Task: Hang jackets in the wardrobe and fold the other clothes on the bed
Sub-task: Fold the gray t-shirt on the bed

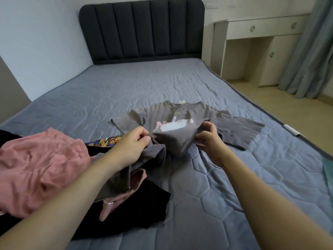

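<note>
Quilted grey-blue bed cover (pixel 126 91) is stretching toward a dark padded headboard (pixel 142 29), with cream drawers (pixel 261 38), a pale curtain (pixel 310 51) and wooden floor to the right. Mid-bed, I am lifting the hem of a grey printed T-shirt (pixel 180 112), my left hand (pixel 131 143) and right hand (pixel 209 136) each pinching its fabric. Beside my left arm, a pink garment (pixel 41 168) is lying on black clothes (pixel 140 204).

pink garment (pixel 36 165) cut off at left edge.
</note>
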A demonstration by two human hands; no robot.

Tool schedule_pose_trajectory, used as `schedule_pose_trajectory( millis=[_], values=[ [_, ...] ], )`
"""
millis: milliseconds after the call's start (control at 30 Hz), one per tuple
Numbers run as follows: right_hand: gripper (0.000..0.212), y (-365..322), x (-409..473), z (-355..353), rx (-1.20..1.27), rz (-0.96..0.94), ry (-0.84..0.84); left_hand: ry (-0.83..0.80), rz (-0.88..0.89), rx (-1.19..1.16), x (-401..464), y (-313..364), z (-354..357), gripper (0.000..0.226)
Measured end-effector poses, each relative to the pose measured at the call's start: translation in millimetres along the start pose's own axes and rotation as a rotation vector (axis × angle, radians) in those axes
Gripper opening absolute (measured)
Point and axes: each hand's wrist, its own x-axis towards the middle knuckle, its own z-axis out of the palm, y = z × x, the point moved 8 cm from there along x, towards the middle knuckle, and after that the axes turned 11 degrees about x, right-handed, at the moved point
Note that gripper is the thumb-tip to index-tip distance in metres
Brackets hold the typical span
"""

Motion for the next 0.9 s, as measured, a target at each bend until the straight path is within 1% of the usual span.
schedule_pose_trajectory(
  millis=[33, 67, 100, 133, 167, 200, 233, 267, 300, 333, 367, 400, 433, 467, 500, 533, 567, 600, 633, 667, 700, 733, 767, 800, 833, 867, 900],
  values=[
    [0.049, 6, -1, 2, 0.025, 0.036, -0.017, -0.024, -0.007, -0.196, -2, 3, 1, 0.013],
    [0.056, 11, 0, 4, 0.064, 0.076, -0.026, -0.058, -0.019, -0.321, -4, 6, 6, 0.015],
    [0.059, 14, 1, 6, 0.120, 0.123, -0.038, -0.099, -0.032, -0.369, -6, 8, 12, 0.018],
    [0.056, 16, 2, 7, 0.164, 0.169, -0.041, -0.141, -0.025, -0.364, -7, 11, 19, 0.019],
    [0.051, 15, 1, 6, 0.148, 0.204, -0.025, -0.187, -0.005, -0.292, -10, 14, 27, 0.016],
    [0.047, 11, -2, 4, 0.066, 0.240, -0.013, -0.254, 0.025, -0.168, -15, 16, 36, 0.019],
    [0.046, 7, -5, -2, -0.117, 0.278, -0.007, -0.357, 0.042, 0.014, -22, 13, 48, 0.039],
    [0.046, 2, -10, -10, -0.412, 0.318, -0.025, -0.466, 0.048, 0.268, -31, 7, 60, 0.065],
    [0.046, -5, -16, -20, -0.751, 0.378, -0.043, -0.558, 0.058, 0.566, -44, -1, 70, 0.082],
    [0.049, -15, -24, -29, -1.041, 0.430, -0.054, -0.561, 0.117, 0.844, -52, -3, 76, 0.084],
    [0.051, -30, -34, -37, -1.205, 0.474, -0.041, -0.500, 0.199, 1.017, -55, 2, 81, 0.070],
    [0.051, -44, -41, -42, -1.256, 0.503, -0.020, -0.423, 0.242, 1.079, -55, 9, 83, 0.049],
    [0.047, -60, -45, -44, -1.261, 0.495, 0.000, -0.332, 0.246, 1.047, -51, 16, 80, 0.030],
    [0.042, -74, -49, -41, -1.254, 0.490, -0.005, -0.265, 0.238, 0.982, -45, 20, 76, 0.019],
    [0.036, -83, -54, -36, -1.202, 0.495, -0.029, -0.234, 0.231, 0.908, -40, 23, 73, 0.014],
    [0.033, -87, -58, -28, -1.109, 0.501, -0.069, -0.261, 0.221, 0.875, -37, 21, 73, 0.011],
    [0.037, -86, -64, -19, -0.958, 0.508, -0.123, -0.293, 0.227, 0.861, -38, 18, 74, 0.010],
    [0.045, -83, -71, -9, -0.770, 0.525, -0.177, -0.319, 0.220, 0.852, -40, 13, 71, 0.010],
    [0.050, -73, -75, -3, -0.567, 0.542, -0.245, -0.294, 0.205, 0.825, -42, 5, 65, 0.014],
    [0.048, -59, -80, 2, -0.372, 0.555, -0.323, -0.213, 0.139, 0.783, -43, -7, 53, 0.021],
    [0.045, -42, -84, 5, -0.227, 0.579, -0.391, -0.077, 0.022, 0.728, -42, -24, 35, 0.031],
    [0.047, -24, -89, 3, -0.200, 0.617, -0.422, 0.075, -0.142, 0.668, -42, -49, 14, 0.042],
    [0.054, -8, -96, -3, -0.272, 0.666, -0.381, 0.197, -0.323, 0.587, -48, -78, -4, 0.055],
    [0.067, 7, -101, -13, -0.414, 0.712, -0.313, 0.226, -0.496, 0.490, -56, -108, -10, 0.067],
    [0.079, 17, -105, -22, -0.569, 0.752, -0.254, 0.180, -0.617, 0.376, -62, -130, -7, 0.079],
    [0.086, 22, -108, -26, -0.702, 0.790, -0.223, 0.099, -0.670, 0.275, -66, -142, 5, 0.084],
    [0.092, 23, -110, -26, -0.811, 0.814, -0.208, 0.035, -0.674, 0.217, -66, -149, 17, 0.079]
  ],
)
